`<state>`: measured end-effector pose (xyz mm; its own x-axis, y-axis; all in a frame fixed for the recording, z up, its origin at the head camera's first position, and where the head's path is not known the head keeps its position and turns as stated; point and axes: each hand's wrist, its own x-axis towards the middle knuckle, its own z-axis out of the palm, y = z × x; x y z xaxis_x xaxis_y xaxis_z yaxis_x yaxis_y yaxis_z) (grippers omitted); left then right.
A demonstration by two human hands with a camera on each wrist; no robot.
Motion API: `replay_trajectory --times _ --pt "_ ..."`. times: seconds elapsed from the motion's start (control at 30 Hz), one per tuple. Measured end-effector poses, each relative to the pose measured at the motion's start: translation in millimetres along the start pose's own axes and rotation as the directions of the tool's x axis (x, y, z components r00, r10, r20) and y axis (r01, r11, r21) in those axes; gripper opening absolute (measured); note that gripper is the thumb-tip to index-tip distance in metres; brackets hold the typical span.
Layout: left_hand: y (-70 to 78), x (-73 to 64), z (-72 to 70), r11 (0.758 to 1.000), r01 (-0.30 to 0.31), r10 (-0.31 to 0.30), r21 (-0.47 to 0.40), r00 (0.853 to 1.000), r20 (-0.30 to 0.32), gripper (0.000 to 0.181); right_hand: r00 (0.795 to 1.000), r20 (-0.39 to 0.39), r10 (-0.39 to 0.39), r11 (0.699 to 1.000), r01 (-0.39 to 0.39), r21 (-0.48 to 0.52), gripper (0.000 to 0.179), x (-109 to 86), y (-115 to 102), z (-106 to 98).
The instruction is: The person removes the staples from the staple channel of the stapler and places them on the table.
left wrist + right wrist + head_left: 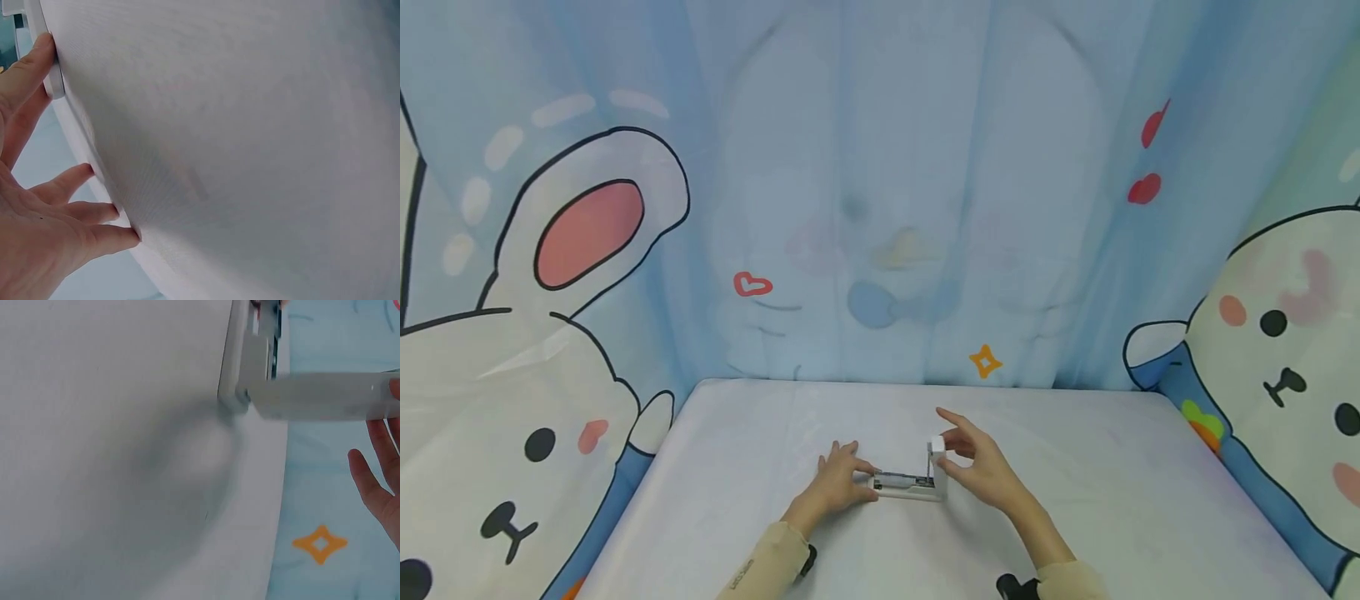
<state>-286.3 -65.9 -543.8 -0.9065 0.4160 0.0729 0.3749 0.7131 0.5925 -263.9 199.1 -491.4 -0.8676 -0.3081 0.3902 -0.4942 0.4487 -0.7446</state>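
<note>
A white stapler (908, 493) lies on the table in the head view, its top arm (319, 397) swung upright from the hinge at the right end. The grey staple channel (904, 481) along its base is exposed. My left hand (837, 482) pinches the base's left end between thumb and index finger, the other fingers (94, 212) spread at the tabletop. With thumb and fingertips, my right hand (985, 468) holds the raised arm near its upper end, the index finger lifted away from it. Only part of the right hand shows in the right wrist view.
White cloth covers the table (760, 433). A blue curtain (887, 208) hangs behind the far edge, printed with cartoon animals on both sides. Dark wrist straps (808, 560) and light sleeves (767, 567) show at the forearms.
</note>
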Motion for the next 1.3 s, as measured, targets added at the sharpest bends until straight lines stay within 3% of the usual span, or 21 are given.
replay_trajectory --times 0.27,0.5,0.6,0.73,0.87,0.97,1.13,1.3 --pt "-1.0 0.6 -0.2 1.0 0.008 -0.008 -0.021 1.0 0.0 0.033 0.993 -0.095 0.072 0.994 -0.079 -0.08 0.075 -30.8 27.6 -32.4" --pt "-2.9 -1.3 -0.5 0.999 0.016 -0.017 -0.029 1.0 -0.011 0.032 0.986 -0.092 0.139 0.98 -0.15 -0.133 0.073 -48.8 50.2 -32.1" --pt "-2.0 -1.4 -1.2 0.999 0.008 -0.008 -0.042 1.0 -0.008 0.032 0.986 -0.127 0.109 0.963 -0.137 -0.233 0.071 -47.3 46.7 -30.6" --pt "-1.0 -1.1 -2.2 0.999 0.0 0.0 -0.05 1.0 -0.001 0.032 0.978 -0.204 0.047 0.935 -0.115 -0.336 0.063 -33.8 23.9 -28.0" --pt "-0.3 -0.5 -3.1 0.999 0.004 -0.004 -0.038 1.0 -0.005 0.031 0.971 -0.222 0.086 0.957 -0.143 -0.253 0.051 -14.9 -3.7 -16.8" --pt "-0.2 -0.3 -3.1 0.999 0.01 -0.01 -0.034 1.0 -0.006 0.032 0.967 -0.184 0.176 0.965 -0.206 -0.16 0.046 -6.3 -14.8 -0.6" --pt "-0.3 -1.4 -2.0 0.999 0.016 -0.016 -0.052 1.0 0.003 0.032 0.944 -0.151 0.293 0.946 -0.31 -0.1 0.04 -3.7 -18.5 30.2" --pt "-1.0 -0.9 -1.5 0.999 0.009 -0.009 -0.039 1.0 -0.005 0.032 0.932 -0.137 0.337 0.929 -0.352 -0.11 0.036 -5.1 -17.0 51.2"
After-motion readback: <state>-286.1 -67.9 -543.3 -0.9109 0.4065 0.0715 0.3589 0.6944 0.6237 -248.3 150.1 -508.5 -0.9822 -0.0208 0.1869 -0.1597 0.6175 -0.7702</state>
